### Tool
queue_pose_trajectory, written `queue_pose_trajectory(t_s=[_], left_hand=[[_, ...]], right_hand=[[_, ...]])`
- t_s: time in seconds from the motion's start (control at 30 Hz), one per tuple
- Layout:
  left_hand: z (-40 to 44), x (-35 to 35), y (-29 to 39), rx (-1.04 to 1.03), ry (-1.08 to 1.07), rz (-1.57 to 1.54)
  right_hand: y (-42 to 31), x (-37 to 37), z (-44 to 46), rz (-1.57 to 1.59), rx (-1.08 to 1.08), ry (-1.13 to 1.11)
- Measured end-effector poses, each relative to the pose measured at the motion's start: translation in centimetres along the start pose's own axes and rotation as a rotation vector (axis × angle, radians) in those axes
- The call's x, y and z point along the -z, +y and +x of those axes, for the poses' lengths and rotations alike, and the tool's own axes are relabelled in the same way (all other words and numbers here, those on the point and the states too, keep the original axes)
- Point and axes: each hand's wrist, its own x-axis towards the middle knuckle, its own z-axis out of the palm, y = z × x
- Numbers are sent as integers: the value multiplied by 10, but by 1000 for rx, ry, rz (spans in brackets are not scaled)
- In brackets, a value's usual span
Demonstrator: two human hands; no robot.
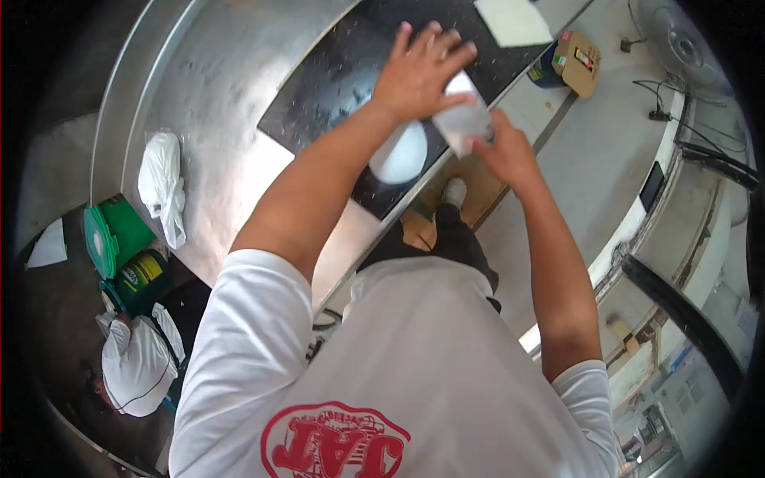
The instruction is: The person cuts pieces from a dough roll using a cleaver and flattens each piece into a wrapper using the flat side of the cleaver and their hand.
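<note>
Over the black board (299,115), the left forearm (339,155) reaches diagonally; 1 white oval piece (404,155) lies there. The left hand (421,76) is back-up, 4 fingers spread, thumb overlapping a pale flat sheet (464,126) at the board's edge. The right hand (510,153) pinches that sheet, elbow slightly bent.

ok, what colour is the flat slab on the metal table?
Black, with scattered pale flecks; the slab shows best in the head view.
</note>
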Motion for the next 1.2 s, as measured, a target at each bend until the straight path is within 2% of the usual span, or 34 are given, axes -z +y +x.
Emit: queue_pose_trajectory(t_s=[0.03, 0.07, 0.13, 0.17, 0.2, 0.23, 0.27, 0.33, 0.37, 0.47, 0.53, 0.57, 0.63, 0.7, 0.73, 0.77, 0.8, 0.87, 0.93, 1.0, 1.07, 1.1, 1.17, 1.2], left_hand=[[-10, 4, -3, 113, 135, -96], [-20, 9, -10, 230, 278, -181], [-63, 29, -16, 283, 313, -278], [-92, 32, -19, 350, 295, -309], [-117, 34, -19, 413, 284, -335], [-141, 37, -13, 469, 249, -405], [-161, 41, -6, 519, 218, -471], [-183, 47, 15, 550, 57, -399], [-188, 51, 24, 545, -45, -358], [-189, 45, 52, 595, -104, -231], [-185, 45, 67, 620, 13, -274], [-184, 48, 74, 597, 40, -270], [-175, 56, 84, 576, 67, -260], [-163, 55, 89, 516, 143, -488], [-154, 53, 92, 517, 141, -482], [-141, 51, 97, 553, 117, -607], [-127, 50, 102, 588, 91, -731], [-92, 50, 106, 574, 104, -774], [-50, 54, 107, 675, 5, -1205], [-6, 49, 99, 824, -71, -1350], [38, 28, 72, 788, 189, -1500], [63, 31, 52, 761, 308, -1422], [101, 15, 3, 873, 493, -1271], [111, -3, -26, 949, 593, -1328]], right_hand=[[1, -8, -8, 62, 41, 98], [-1, -23, -15, 56, 36, 83], [-11, -67, -36, 189, -62, 236], [-15, -95, -50, 199, 125, 231], [-21, -125, -62, 62, 69, 223], [-32, -142, -70, 166, 105, 178], [-44, -140, -77, 159, 125, 188], [-69, -130, -82, 108, -30, -52], [-71, -126, -81, 96, -5, -48], [-65, -104, -75, 159, 116, -86], [-69, -84, -80, 195, -6, -255], [-70, -76, -84, 189, 1, -252], [-63, -64, -91, 336, 21, -293], [-45, -57, -94, 395, 37, -324], [-34, -53, -91, 404, 46, -341], [-21, -47, -87, 318, -45, -395], [-14, -39, -87, 327, -41, -398], [-3, -20, -83, 576, -77, -387], [23, -7, -78, 612, -59, -318], [43, 14, -72, 638, -57, -264], [49, 46, -67, 611, -198, -262], [57, 56, -63, 611, -193, -263], [72, 71, -58, 675, -145, -169], [82, 76, -53, 674, -144, -177]])
